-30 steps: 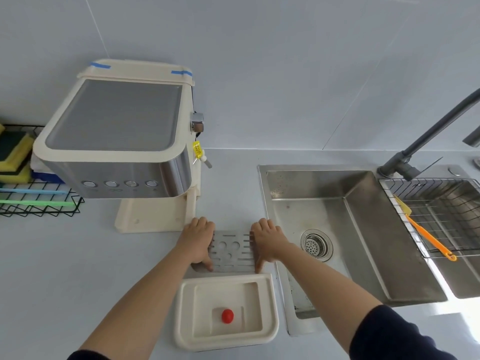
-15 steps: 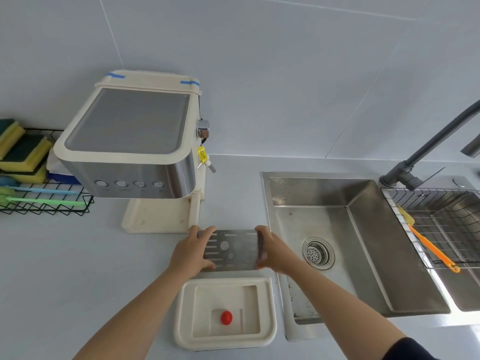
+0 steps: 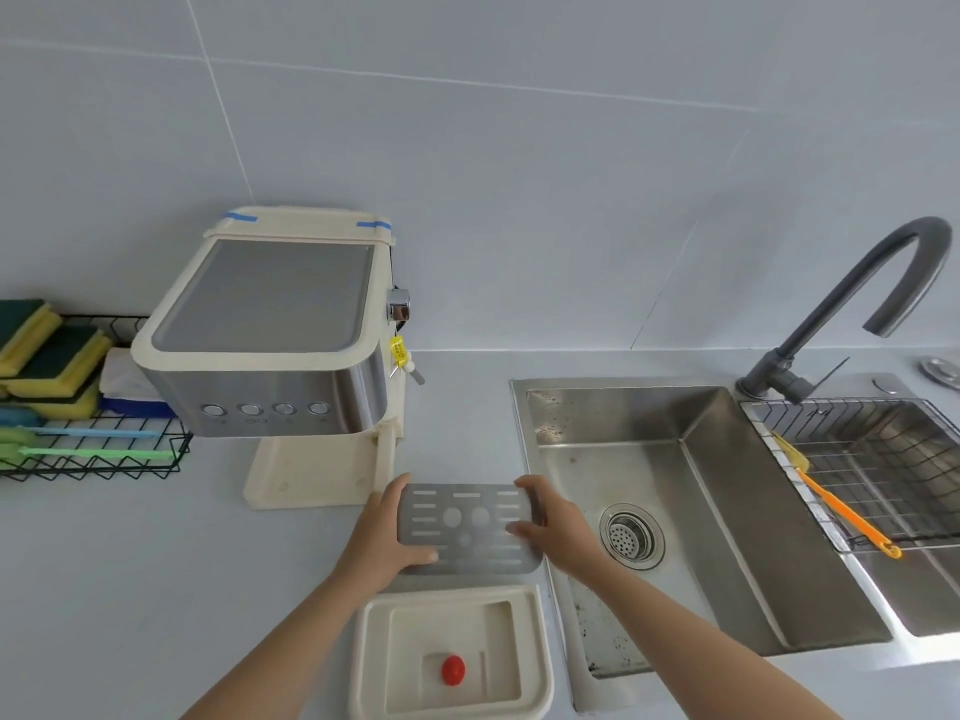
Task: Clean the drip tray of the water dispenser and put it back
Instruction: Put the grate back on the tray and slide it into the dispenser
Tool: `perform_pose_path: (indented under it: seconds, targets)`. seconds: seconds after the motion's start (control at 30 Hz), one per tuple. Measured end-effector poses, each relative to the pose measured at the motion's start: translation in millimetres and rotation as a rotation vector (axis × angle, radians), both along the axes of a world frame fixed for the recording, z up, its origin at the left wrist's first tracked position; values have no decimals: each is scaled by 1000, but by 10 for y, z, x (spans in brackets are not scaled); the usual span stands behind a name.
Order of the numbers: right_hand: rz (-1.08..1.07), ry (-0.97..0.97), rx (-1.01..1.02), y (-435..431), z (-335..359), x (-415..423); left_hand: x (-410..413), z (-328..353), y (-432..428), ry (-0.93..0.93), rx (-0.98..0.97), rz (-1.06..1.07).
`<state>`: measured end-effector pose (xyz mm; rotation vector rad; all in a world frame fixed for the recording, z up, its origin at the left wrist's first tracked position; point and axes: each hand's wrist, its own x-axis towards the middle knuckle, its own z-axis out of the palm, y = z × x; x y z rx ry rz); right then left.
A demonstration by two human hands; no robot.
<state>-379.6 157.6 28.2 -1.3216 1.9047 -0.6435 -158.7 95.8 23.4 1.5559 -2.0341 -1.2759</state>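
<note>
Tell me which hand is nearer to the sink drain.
Right. The right hand holds the metal grate's right end, just left of the sink drain; the left hand holds the far end.

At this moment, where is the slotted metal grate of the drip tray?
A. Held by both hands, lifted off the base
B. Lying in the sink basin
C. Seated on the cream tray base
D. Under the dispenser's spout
A: the left hand and right hand grip the metal grate at its two ends, beyond the open cream tray base with its red float.
</note>
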Motion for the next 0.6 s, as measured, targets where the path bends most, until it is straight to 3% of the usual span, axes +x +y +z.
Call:
perform_pose_path:
  seconds: [0.17,0.6]
  targets:
    - [-28,-24,10,185,96,45,73,106,100,64,-32,43]
    - [-8,29,138,833,-82,344,440,-120,633,-156,-39,-4]
